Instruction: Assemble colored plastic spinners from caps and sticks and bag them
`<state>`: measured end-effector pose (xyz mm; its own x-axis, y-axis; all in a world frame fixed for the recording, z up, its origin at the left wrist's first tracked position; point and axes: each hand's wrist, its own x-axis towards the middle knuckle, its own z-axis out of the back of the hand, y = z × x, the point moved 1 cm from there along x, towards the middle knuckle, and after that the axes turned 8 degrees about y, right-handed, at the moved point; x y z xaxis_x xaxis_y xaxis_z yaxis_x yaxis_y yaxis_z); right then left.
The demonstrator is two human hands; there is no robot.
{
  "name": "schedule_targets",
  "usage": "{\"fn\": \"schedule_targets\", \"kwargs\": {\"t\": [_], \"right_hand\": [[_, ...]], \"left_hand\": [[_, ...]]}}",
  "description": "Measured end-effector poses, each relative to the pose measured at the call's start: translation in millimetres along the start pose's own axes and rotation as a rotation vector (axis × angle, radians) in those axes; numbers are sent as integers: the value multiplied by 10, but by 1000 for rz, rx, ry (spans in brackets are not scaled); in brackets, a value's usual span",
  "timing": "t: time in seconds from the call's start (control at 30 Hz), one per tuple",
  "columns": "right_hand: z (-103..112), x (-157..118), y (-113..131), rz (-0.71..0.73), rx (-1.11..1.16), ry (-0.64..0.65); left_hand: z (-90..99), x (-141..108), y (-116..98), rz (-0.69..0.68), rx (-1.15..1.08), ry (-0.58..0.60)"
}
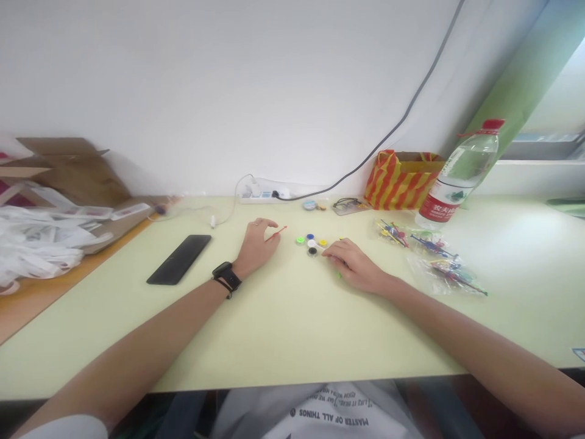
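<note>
A thin red stick with a pointed tip (282,229) runs along the thumb of my left hand (256,247), which seems to hold it; the index finger arches above. My right hand (356,267) is curled, its fingertips beside a small cluster of round pieces. What those fingers hold is hidden. In the cluster I see a green piece (300,241), a blue piece (310,236), a white piece (312,244), a yellow piece (323,242) and a black piece (312,251). Bits of yellow and green show around the right hand.
A black phone (179,260) lies left of my left wrist. To the right are clear bags of coloured sticks (434,246), a water bottle (461,177) and a striped bag (402,183). A power strip (262,194) sits against the wall; white straps (41,238) are heaped far left.
</note>
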<state>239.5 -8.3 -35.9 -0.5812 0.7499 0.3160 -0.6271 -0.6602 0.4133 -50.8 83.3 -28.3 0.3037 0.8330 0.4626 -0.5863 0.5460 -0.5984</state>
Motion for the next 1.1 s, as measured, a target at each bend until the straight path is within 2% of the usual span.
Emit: {"fn": "schedule_targets", "kwargs": {"t": [0.07, 0.17, 0.3, 0.4, 0.67, 0.87, 0.93, 1.1], "right_hand": [[-2, -2, 26, 9, -1, 6], [-8, 1, 78, 19, 1, 26], [-1, 9, 153, 47, 4, 49], [13, 9, 192, 91, 16, 48], [11, 4, 170, 144, 47, -12], [45, 8, 183, 171, 90, -146], [58, 7, 201, 165, 98, -168], [51, 8, 210, 149, 107, -173]], "left_hand": [[2, -47, -105, -98, 30, 33], [-1, -131, -298, -219, -26, 159], [-39, -208, -491, -298, -101, 310], [-84, -227, -514, -303, -123, 365], [-153, -228, -381, -218, -127, 442], [-205, -229, -402, -31, -405, 514], [-204, -247, -439, -46, -409, 549], [-153, -290, -528, -153, -252, 581]]}}
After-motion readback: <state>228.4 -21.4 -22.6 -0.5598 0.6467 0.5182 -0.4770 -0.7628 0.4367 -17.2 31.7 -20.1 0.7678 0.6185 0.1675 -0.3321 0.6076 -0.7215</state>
